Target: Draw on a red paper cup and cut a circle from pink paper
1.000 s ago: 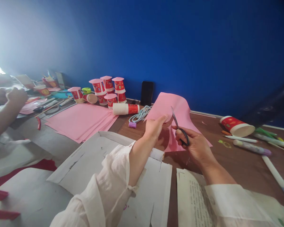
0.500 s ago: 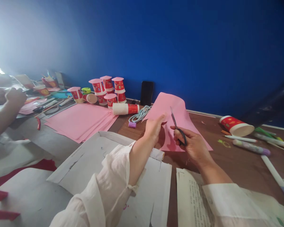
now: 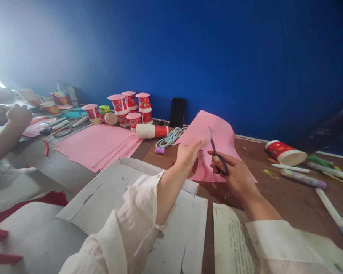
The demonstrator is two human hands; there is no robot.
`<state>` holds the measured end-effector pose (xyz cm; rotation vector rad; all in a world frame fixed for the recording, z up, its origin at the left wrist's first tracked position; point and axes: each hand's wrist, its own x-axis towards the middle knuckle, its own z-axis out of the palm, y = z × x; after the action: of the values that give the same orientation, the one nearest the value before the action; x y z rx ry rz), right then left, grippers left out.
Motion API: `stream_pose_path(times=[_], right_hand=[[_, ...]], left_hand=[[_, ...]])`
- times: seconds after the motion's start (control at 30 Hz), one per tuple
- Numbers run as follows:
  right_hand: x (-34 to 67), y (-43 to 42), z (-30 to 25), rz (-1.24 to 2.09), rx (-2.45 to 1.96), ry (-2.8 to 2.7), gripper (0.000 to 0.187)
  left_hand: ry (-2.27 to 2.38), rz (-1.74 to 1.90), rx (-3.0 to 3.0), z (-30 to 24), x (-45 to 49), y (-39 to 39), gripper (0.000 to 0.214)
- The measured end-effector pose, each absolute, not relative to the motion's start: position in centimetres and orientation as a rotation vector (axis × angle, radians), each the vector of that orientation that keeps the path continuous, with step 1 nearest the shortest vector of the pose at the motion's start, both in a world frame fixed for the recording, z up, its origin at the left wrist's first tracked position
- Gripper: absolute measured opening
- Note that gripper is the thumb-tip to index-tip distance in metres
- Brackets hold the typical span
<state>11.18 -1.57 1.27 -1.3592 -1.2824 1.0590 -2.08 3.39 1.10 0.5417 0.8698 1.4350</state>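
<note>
A sheet of pink paper (image 3: 208,121) is lifted and curved above the brown table. My left hand (image 3: 188,154) pinches its near left part, thumb on top and the other fingers hidden underneath. Dark-handled scissors (image 3: 222,165) are in my right hand (image 3: 236,173), fingers through the loops. Their blades point up and away, over the pink sheet, close to my left thumb. Whether the blades are apart or the paper lies between them I cannot tell.
Pink sheets (image 3: 100,144) lie left, near red paper cups (image 3: 118,104) with pink tops. A coiled cable (image 3: 170,137) and a phone (image 3: 177,112) sit behind. Markers (image 3: 303,178) and a tipped cup (image 3: 286,152) lie right. Another person's hands (image 3: 18,116) are far left.
Both my hands have shifted slightly to the right. The pink sheet's raised part has moved right with them, and the scissors sit a little further right.
</note>
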Motion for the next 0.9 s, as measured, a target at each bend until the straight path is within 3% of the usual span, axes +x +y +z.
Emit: stream_pose_path(times=[0.9], right_hand=[[11.5, -1.4, 0.8, 1.042, -1.345, -1.24, 0.052]], left_hand=[[0.856, 1.477, 0.687, 2.5, -2.3, 2.6, 0.029]])
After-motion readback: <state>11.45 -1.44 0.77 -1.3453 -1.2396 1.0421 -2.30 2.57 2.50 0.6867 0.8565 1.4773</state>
